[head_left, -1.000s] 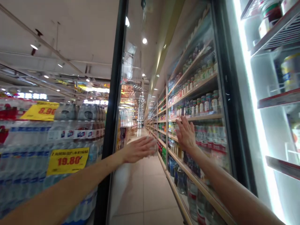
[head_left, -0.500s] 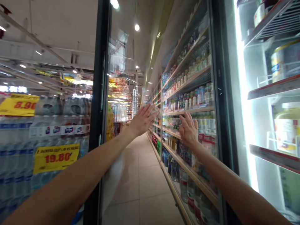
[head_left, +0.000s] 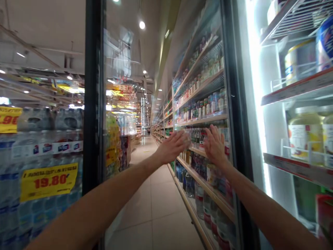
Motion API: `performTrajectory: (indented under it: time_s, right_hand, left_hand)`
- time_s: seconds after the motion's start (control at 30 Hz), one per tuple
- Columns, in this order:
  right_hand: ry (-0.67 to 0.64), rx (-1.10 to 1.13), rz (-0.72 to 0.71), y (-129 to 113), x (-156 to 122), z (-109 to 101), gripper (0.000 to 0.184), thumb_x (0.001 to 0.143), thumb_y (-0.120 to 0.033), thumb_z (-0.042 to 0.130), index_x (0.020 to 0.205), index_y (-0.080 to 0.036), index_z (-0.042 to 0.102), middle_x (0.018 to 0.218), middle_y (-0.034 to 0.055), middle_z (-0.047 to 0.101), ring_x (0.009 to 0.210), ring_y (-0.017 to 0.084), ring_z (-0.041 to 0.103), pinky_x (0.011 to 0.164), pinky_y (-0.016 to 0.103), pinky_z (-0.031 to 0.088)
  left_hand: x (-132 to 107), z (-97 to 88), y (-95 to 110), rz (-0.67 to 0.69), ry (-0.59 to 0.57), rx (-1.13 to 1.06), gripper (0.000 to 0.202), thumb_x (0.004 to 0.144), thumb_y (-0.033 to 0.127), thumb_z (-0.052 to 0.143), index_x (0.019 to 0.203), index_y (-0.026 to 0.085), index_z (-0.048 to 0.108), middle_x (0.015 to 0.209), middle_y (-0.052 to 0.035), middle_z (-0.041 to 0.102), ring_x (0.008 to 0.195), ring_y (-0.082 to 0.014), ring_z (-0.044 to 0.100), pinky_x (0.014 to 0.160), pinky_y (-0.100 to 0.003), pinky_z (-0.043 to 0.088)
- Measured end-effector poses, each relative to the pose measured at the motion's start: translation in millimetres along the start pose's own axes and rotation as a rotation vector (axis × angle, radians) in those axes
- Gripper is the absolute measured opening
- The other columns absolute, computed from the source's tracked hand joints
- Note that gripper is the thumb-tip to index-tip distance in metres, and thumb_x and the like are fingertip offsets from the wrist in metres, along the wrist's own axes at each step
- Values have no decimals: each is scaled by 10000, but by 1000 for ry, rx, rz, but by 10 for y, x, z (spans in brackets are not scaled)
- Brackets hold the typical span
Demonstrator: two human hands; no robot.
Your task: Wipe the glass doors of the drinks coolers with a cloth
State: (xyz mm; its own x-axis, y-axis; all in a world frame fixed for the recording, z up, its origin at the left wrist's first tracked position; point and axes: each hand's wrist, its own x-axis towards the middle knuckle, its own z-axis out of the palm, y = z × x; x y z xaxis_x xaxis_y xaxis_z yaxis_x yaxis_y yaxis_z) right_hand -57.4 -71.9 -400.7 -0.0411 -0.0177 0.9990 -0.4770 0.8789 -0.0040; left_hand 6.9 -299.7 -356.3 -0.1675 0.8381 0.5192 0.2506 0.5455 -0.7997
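Observation:
Both my arms reach forward to a glass fridge door (head_left: 156, 52) that stands open in front of me. My left hand (head_left: 173, 147) lies flat against the glass with its fingers stretched out and holds nothing that I can see. My right hand (head_left: 214, 146) is also open, palm on the glass with fingers spread upward, close to the door's dark right-hand frame (head_left: 234, 104). The two hands are about a hand's width apart. Through the glass I see a long aisle and shelves of bottles (head_left: 205, 104).
The lit fridge interior (head_left: 299, 86) on my right has wire shelves with jars and cans. Stacked packs of water bottles (head_left: 47, 149) with yellow price signs (head_left: 48, 180) stand on my left, beyond the door's black left edge (head_left: 92, 104). A tiled floor (head_left: 156, 208) runs ahead.
My left hand has swept along the glass to the right, up and then down, ending close to my right hand. My right hand has stayed on the glass. The door's left edge has shifted leftward in view.

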Motion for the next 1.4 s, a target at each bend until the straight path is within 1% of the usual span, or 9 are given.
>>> performTrajectory:
  time_s: [0.1,0.3,0.43,0.5,0.7,0.93,1.1,1.3,1.4]
  right_hand:
    - [0,0,-15,100,-37,-26,471,898,-275,333,1367,-234,338,1437,101,334,1340,246,267,1052,531,233]
    - [-7,-57,42,325,-105,-105,449,905,-299,322,1345,-224,375,1427,111,351,1337,253,277,1038,532,255]
    - [-27,-98,43,455,-192,-132,459,898,-295,338,1352,-229,366,1428,104,354,1326,247,300,1042,530,258]
    - [-38,-110,37,511,-244,-134,471,893,-284,346,1362,-236,350,1424,98,361,1327,244,299,1044,528,260]
    - [-7,-91,63,645,-329,-167,460,904,-280,313,1359,-222,354,1416,111,373,1327,248,305,1041,529,268]
    - [53,-74,84,778,-392,-265,452,908,-277,301,1351,-210,364,1409,113,383,1326,237,310,1052,502,264]
    - [43,-73,123,834,-476,-265,445,910,-299,305,1338,-210,389,1406,113,388,1320,244,319,1048,501,275]
    - [27,-69,117,791,-562,-226,457,908,-267,304,1361,-238,352,1405,99,393,1317,233,328,1050,500,270]
    - [29,-80,116,762,-562,-206,458,905,-264,307,1360,-241,353,1400,99,400,1315,239,330,1046,513,266]
  left_hand:
    - [110,71,71,224,-46,-42,397,862,184,443,1258,218,460,1439,-74,339,1364,-223,219,1114,-408,232]
    - [478,115,-33,-185,146,40,370,886,197,404,1251,176,461,1415,-122,367,1369,-261,187,1084,-472,276]
    - [516,250,212,196,56,-29,343,874,185,427,1206,193,510,1395,-89,406,1341,-247,272,1094,-425,281]
    - [590,290,241,262,30,-43,334,879,190,422,1198,194,519,1379,-83,429,1324,-240,311,1091,-414,287]
    - [977,357,185,-199,158,-26,373,888,199,399,1250,139,469,1427,-136,340,1359,-281,214,1099,-493,237]
    - [900,626,858,327,-16,-155,270,847,216,469,1081,174,599,1339,-73,479,1289,-243,371,1093,-405,281]
    - [1015,576,709,47,50,-107,366,850,160,440,1210,165,509,1416,-110,372,1336,-252,283,1092,-445,260]
    - [760,585,885,470,-43,-160,267,828,245,492,1068,234,608,1342,-18,484,1282,-204,384,1092,-355,285]
    - [778,518,684,349,-16,-132,324,848,178,445,1150,174,562,1377,-89,433,1301,-234,354,1093,-409,274]
